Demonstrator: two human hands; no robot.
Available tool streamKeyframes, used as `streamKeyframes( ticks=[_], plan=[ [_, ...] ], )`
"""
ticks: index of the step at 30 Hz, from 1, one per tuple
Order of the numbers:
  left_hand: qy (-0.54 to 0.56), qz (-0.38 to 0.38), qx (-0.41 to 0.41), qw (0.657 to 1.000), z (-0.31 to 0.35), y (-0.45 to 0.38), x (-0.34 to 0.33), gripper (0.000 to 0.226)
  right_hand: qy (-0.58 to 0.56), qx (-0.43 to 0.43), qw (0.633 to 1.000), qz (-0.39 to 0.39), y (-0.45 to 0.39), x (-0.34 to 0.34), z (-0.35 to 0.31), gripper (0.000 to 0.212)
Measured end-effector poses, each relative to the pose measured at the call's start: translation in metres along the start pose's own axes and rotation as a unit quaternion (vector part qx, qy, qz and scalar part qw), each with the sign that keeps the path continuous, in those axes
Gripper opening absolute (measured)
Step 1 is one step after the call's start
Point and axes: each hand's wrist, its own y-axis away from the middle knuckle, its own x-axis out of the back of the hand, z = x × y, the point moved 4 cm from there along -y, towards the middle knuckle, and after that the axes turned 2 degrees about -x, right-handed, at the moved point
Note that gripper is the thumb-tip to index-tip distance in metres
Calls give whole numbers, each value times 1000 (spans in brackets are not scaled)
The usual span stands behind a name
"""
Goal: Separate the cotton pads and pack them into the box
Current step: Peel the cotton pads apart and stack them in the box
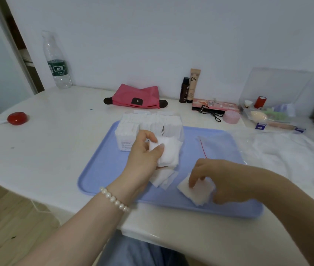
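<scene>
On the table: a blue tray (102, 169) is laid near the front edge, and the work is carried on over it.
Left hand: the left hand (144, 158) is raised over the middle of the tray, and a small stack of cotton pads (168, 152) is pinched between its thumb and curled fingers (152, 138); a pearl bracelet (114, 198) is worn on the wrist.
Right hand: the right hand (215, 177) is lowered onto a second pile of pads (196, 191) on the tray; the fingers are bent downward and the pile is touched by the fingertips, though whether a pad is pinched cannot be told.
Loose pads: a few more pads (161, 177) are left flat on the tray, below the left hand and just beside the second pile.
Box: the box (148, 127) is set on the far left part of the tray, and upright rows of white pads are seen packed in it.
Bag: a clear plastic bag with a red strip (203, 148) is spread on the tray's right side.
Behind the tray: a pink pouch (136, 96), a water bottle (56, 60), two cosmetic tubes (189, 87) and a clear organiser (267, 112) are ranged along the wall.
Left side of the table: a red round object (17, 118) is placed well apart from the tray.
</scene>
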Motion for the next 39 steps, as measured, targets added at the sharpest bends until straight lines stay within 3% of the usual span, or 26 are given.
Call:
streamKeyframes(
  ticks=[5, 8, 11, 13, 16, 18, 19, 23, 27, 31, 36, 39],
  plan=[
    [-15, -11, 21, 1000, 0, 0, 0, 35, 5, 16, 996, 86, -5, -13, 0, 36],
    [-8, -3, 36, 999, 1, -1, -1, 36, -103, 2, 981, 166, -11, -11, 12, 25],
    [-4, 10, 47, 999, 0, -1, 0, 36, -238, -49, 946, 216, -15, -6, 24, 31],
    [5, 12, 52, 999, 0, -2, 0, 36, -377, -64, 894, 232, -16, -2, 26, 28],
    [24, 8, 62, 998, -1, -2, 0, 24, -630, -50, 752, 186, -16, 4, 24, 27],
    [55, -13, 62, 996, -1, -1, -2, 13, -715, -12, 685, 138, -14, 11, 16, 27],
    [67, -27, 59, 996, -2, 0, -4, 19, -734, 6, 668, 125, -13, 14, 12, 27],
    [51, -50, 41, 997, -2, 4, -11, 46, -735, 29, 669, 103, -16, 15, -2, 29],
    [64, -19, 32, 997, -3, 5, -8, 37, -761, 31, 640, 101, -20, 14, -12, 21],
    [68, -17, 25, 997, -1, 7, -8, 24, -658, 23, 724, 206, -20, 12, -12, 19],
    [145, -8, 46, 988, 1, 7, -9, 32, -668, 9, 686, 286, -21, 14, -3, 8],
    [176, -15, 48, 983, 3, 8, -9, 29, -658, 18, 700, 277, -20, 17, -4, 7]
  ],
)
